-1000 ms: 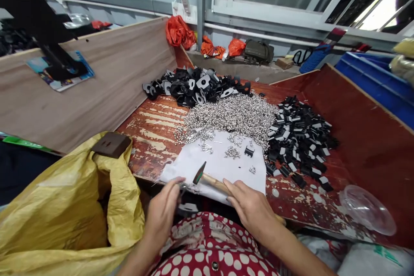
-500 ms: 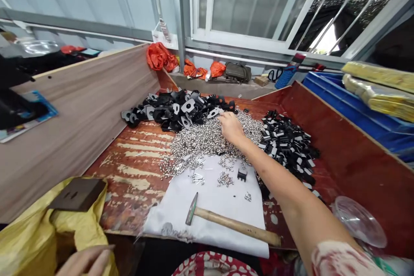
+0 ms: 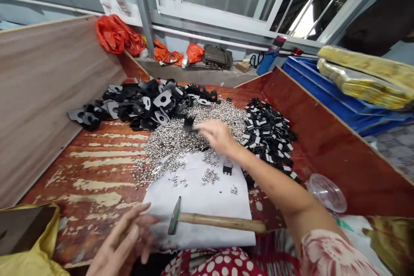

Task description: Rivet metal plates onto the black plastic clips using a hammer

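My right hand [image 3: 216,134] reaches over the heap of small silvery metal pieces [image 3: 171,138], its fingers pinching a small black plastic piece [image 3: 189,123] that is blurred by motion. Just left of the white sheet [image 3: 207,202], my left hand [image 3: 127,239] hangs with fingers apart and holds nothing. A hammer [image 3: 223,221] with a wooden handle lies across the sheet. Farther up the sheet stands a black clip-like part [image 3: 227,168], beside little groups of metal pieces [image 3: 210,176] and pins [image 3: 179,180].
Black parts with grey faces [image 3: 152,103] are heaped at the back left, smaller black parts [image 3: 270,133] on the right. Wooden boards [image 3: 323,142] wall the table. A clear plastic bowl [image 3: 327,193] sits at right, a yellow bag [image 3: 39,241] at lower left, a blue crate [image 3: 339,99] beyond.
My right hand has come back from the rear heap, now with a black piece in its fingers. My left hand has moved from the yellow bag towards the sheet. The view has shifted right.
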The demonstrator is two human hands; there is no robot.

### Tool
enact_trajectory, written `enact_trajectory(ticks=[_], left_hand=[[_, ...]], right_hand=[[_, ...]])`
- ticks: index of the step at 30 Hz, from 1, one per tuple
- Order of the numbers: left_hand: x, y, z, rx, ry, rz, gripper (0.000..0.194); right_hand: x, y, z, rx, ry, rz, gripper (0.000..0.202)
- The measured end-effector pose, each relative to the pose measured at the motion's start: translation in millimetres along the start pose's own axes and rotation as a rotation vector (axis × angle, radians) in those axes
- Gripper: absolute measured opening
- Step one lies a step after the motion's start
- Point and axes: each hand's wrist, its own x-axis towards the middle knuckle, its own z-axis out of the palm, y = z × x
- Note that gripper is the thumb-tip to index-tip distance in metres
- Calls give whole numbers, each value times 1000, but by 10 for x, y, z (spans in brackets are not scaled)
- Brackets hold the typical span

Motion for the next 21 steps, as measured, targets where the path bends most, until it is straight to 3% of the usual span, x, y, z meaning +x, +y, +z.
enact_trajectory(ticks=[3, 5, 7, 10, 14, 17, 19, 21], left_hand=[[107, 37, 296, -196, -173, -157, 81], [118, 22, 426, -213, -244, -206, 74], [82, -17, 497, -188, -267, -208, 57], [-9, -98, 562, -115, -232, -136, 46], [-71, -189, 653, 75, -190, 9, 48], [-63, -201, 659, 307, -317, 130, 43], [-76, -192, 629, 447, -383, 211, 37], [-119, -197, 606, 456, -410, 189, 38]], right_hand=[[-844, -449, 111, 460, -113, -313, 23], [-1230, -576, 168, 511, -122, -314, 19], [-1437, -507, 149, 471, -60, -171, 22], [-1521, -167, 39, 280, 48, 20, 37], [-1533, 189, 0, -73, -137, -45, 47], [-1568, 254, 45, -182, -177, 0, 51], [-1599, 254, 40, -191, -109, 80, 47], [-1636, 214, -8, -191, -45, 139, 36]])
